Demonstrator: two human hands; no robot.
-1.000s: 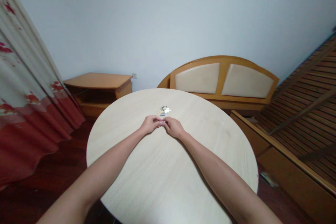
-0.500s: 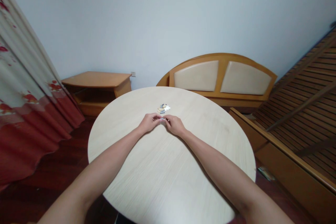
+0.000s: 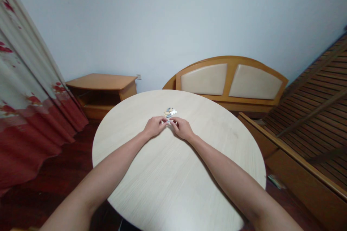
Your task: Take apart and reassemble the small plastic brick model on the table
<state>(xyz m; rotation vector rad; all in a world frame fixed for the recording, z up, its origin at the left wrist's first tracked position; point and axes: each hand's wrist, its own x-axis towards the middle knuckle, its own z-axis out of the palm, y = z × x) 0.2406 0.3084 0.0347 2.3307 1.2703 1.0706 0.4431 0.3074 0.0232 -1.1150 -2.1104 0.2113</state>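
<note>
Small pale piece (image 3: 168,121), where?
– Between both hands' fingertips, mostly covered; can't read its shape.
– Fingers?
– Left hand (image 3: 154,126): thumb and fingertips pinched on it. Right hand (image 3: 183,129): same, from the other side.
– Arms?
– Wrists near straight, forearms (image 3: 119,162) angled inward over the round table (image 3: 168,173).
– Beyond?
– Little pile (image 3: 170,110), just past the fingertips.
</note>
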